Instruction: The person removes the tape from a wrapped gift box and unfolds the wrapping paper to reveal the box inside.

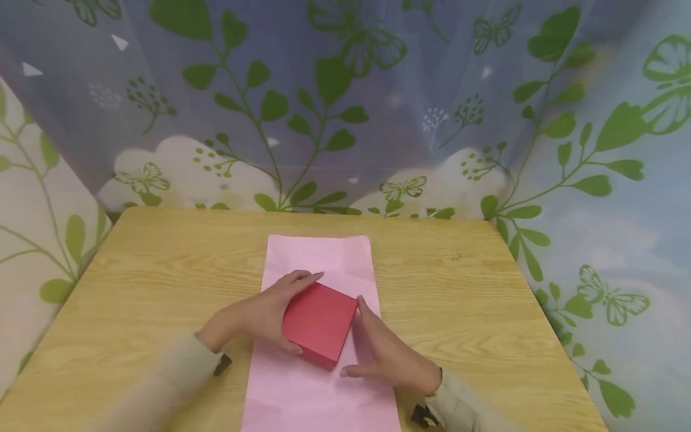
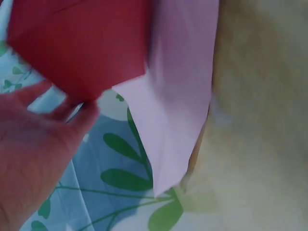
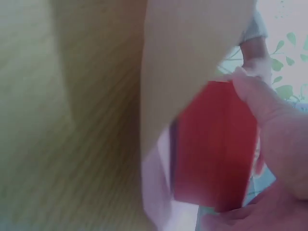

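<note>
A square red box [image 1: 321, 324] sits turned at an angle over a long strip of pink paper [image 1: 302, 258]. My left hand [image 1: 264, 315] grips the box on its left side, its fingers at the back edge and its thumb at the front edge. At the box's right corner, my right hand [image 1: 391, 354] touches with extended fingertips; its thumb stands just off the front corner. The left wrist view has the red box [image 2: 82, 45] above the left fingers. Close to the right hand [image 3: 288, 144], the red box [image 3: 216, 149] is blurred in the right wrist view.
A light wooden table [image 1: 459, 288] lies under the paper, with bare wood on both sides. Behind it and along the sides hangs a curtain [image 1: 410, 132] printed with green leaves and butterflies. Each wrist carries a small dark mount.
</note>
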`<state>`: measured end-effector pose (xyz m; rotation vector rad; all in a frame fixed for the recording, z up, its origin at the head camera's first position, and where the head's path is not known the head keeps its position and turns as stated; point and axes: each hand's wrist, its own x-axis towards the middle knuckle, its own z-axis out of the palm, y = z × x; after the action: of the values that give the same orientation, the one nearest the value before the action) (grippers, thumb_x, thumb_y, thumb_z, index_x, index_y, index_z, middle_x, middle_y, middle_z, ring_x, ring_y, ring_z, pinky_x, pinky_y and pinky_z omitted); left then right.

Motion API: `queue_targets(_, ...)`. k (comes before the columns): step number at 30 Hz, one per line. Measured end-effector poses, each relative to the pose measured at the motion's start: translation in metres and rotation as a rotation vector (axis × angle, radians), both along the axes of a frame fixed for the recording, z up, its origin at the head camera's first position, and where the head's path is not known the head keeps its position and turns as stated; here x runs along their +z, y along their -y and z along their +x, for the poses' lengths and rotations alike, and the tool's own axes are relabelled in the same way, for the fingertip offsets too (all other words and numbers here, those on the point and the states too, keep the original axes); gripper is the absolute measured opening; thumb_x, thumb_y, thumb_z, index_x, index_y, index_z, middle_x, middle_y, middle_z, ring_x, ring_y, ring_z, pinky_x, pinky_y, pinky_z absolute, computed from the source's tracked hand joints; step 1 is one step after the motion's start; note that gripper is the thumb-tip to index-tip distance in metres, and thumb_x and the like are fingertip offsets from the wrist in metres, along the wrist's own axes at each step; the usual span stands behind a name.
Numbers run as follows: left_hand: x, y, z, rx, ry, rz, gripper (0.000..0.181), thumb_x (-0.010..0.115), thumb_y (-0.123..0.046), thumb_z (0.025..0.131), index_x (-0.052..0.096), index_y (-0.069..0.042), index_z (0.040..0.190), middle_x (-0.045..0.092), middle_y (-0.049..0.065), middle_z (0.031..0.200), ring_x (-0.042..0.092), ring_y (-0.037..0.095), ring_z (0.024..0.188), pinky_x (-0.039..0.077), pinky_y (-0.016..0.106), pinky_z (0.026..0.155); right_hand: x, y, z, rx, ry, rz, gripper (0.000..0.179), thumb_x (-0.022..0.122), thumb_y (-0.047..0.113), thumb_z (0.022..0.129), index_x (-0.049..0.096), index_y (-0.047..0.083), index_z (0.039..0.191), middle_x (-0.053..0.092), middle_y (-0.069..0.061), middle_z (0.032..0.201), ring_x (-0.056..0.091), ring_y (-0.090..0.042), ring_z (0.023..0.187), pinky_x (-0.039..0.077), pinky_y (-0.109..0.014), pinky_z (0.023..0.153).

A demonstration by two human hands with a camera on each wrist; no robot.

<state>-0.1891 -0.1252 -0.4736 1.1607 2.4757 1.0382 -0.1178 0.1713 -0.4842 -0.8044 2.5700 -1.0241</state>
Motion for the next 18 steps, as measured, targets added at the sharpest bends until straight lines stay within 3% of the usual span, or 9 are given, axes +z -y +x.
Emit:
queue_targets(5, -0.002, -0.009, 0.012, 0.112, -0.069, 0.023, 0.128, 0.094, -0.054, 0.058, 0.027, -0.016, 0.161, 0.035, 0.011, 0.152, 0.044, 0.026, 0.132, 0.051, 0.048, 0.103, -0.002, -0.003, -0.010, -0.010, -0.032, -0.055, 0.133, 0.092, 0.031, 0.075, -0.004, 0.003, 0.162, 0.013, -0.020, 0.169, 0.018, -0.028, 0.156, 0.025, -0.051, 0.124)
queue_targets(11, -0.006, -0.011, 0.019, 0.157, -0.038, -0.013, 0.129, 0.095, -0.051, 0.059, 0.025, -0.013, 0.161, 0.034, 0.010, 0.153, 0.045, 0.025, 0.132, 0.050, 0.047, 0.106, -0.005, -0.003, -0.015, 0.044, -0.003, -0.094, 0.133, 0.092, 0.024, 0.075, -0.006, -0.005, 0.160, 0.010, -0.025, 0.168, 0.026, -0.031, 0.153, 0.031, -0.046, 0.122)
queue_targets(18, -0.008, -0.013, 0.029, 0.216, -0.031, 0.002, 0.127, 0.095, -0.051, 0.060, 0.028, -0.012, 0.161, 0.034, 0.009, 0.154, 0.047, 0.024, 0.131, 0.049, 0.047, 0.108, -0.011, -0.006, -0.019, 0.128, 0.006, -0.149, 0.132, 0.089, 0.017, 0.079, -0.014, 0.002, 0.160, 0.006, -0.018, 0.170, 0.028, -0.031, 0.152, 0.032, -0.044, 0.122)
